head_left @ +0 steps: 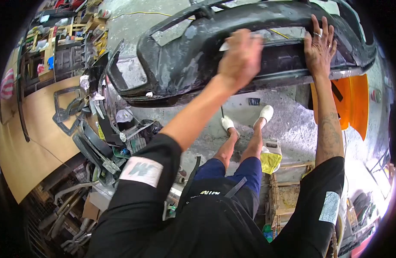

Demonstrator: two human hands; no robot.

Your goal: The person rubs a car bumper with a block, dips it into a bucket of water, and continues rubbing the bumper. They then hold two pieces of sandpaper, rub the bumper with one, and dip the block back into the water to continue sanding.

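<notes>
A large dark car bumper (pixel 180 56), scuffed with grey patches, stretches across the upper view. My left hand (pixel 241 58) is over its middle, beside the long slot. The fingers look curled and are blurred by motion. A small pale patch shows at their left edge; I cannot tell what the hand holds. My right hand (pixel 320 49), with rings on it, lies back upward on the bumper's right part, fingers stretched out and slightly apart.
Below the bumper on the right stands an orange curved panel (pixel 357 103). A wooden pallet (pixel 286 198) and a yellow cloth (pixel 271 162) lie near my feet. Car parts (pixel 94 142) crowd the left, beside a plywood board (pixel 39 150). A yellow cord (pixel 142 12) crosses the floor behind.
</notes>
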